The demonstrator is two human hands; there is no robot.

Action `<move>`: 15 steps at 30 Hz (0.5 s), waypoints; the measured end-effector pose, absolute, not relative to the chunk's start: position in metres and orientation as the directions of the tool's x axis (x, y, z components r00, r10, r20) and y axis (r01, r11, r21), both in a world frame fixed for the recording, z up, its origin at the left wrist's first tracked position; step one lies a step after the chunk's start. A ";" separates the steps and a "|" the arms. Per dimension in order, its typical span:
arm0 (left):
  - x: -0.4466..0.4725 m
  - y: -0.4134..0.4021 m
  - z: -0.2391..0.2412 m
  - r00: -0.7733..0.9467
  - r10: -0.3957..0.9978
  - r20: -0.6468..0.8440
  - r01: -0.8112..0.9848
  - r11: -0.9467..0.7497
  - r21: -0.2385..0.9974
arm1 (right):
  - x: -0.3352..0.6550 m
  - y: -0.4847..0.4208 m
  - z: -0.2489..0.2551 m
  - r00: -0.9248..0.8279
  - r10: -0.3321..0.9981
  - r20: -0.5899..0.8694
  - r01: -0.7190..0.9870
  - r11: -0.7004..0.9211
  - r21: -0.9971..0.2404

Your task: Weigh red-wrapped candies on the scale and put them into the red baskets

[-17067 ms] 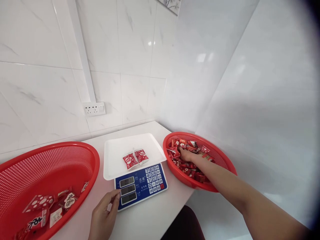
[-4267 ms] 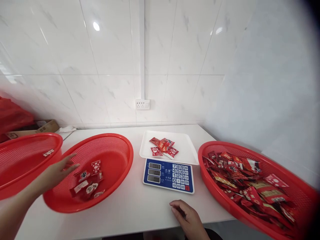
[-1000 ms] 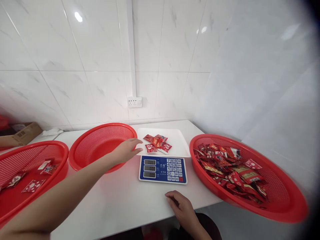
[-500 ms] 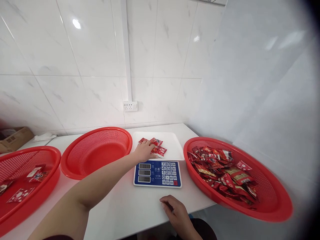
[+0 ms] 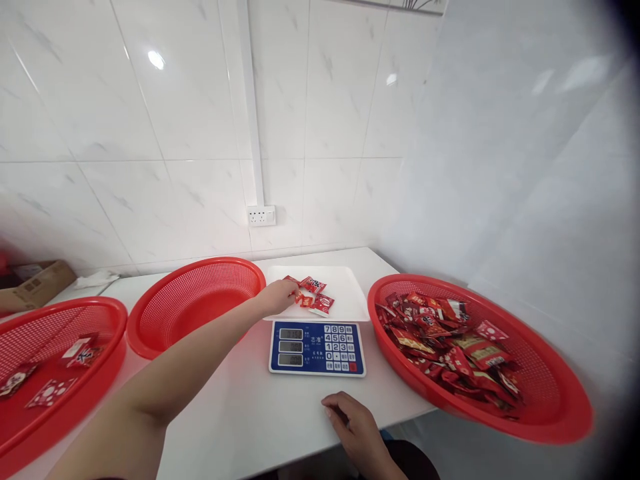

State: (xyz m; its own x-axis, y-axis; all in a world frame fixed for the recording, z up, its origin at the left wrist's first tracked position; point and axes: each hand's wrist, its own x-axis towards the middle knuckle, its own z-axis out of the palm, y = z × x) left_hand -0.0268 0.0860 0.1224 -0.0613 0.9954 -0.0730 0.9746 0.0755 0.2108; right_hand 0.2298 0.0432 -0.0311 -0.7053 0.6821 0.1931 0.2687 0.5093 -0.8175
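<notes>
My left hand (image 5: 281, 297) reaches over the left side of the scale's white pan (image 5: 350, 297). Its fingers are bent together beside the small wrapped snacks, and what they pinch, if anything, is hidden. A red snack packet (image 5: 313, 285) with dark print and a red-and-white packet (image 5: 324, 304) lie on the pan, with a small orange-red wrapped piece (image 5: 305, 301) between them and my fingers. Another red packet (image 5: 291, 280) shows partly behind the fingertips. My right hand (image 5: 356, 428) rests at the table's front edge, loosely curled, with nothing visible in it.
The blue scale panel (image 5: 317, 348) faces me. To its right, a red basket (image 5: 560, 400) holds many wrapped snacks. Left of the pan stands an empty red basket (image 5: 200, 310). Farther left, another red basket (image 5: 113, 320) holds several packets. A cardboard box (image 5: 43, 287) sits behind it.
My left hand has drawn back a little to the left, uncovering more of the packets and the small orange-red piece. The scale's top reading has changed. My right hand stays in place.
</notes>
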 end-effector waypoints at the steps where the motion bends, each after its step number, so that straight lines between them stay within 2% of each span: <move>1: -0.027 0.084 0.122 -0.078 0.994 -0.072 0.975 0.091 0.205 | 0.230 0.043 -0.031 -0.707 0.680 0.195 0.267 0.512 -0.817; 11: -0.018 0.089 0.113 -0.112 0.989 -0.093 0.990 0.119 0.077 | 0.230 0.043 -0.030 -0.721 0.672 0.168 0.298 0.519 -0.801; 15: -0.018 0.087 0.115 -0.094 0.992 -0.082 0.993 0.100 0.062 | 0.230 0.043 -0.029 -0.720 0.672 0.171 0.297 0.522 -0.800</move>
State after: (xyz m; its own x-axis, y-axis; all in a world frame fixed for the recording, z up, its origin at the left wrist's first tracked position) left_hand -0.0177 0.0870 0.1147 -0.0944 0.9921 -0.0821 0.9931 0.0996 0.0618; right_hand 0.2296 0.0427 -0.0291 -0.7200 0.6725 0.1715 0.2970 0.5218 -0.7997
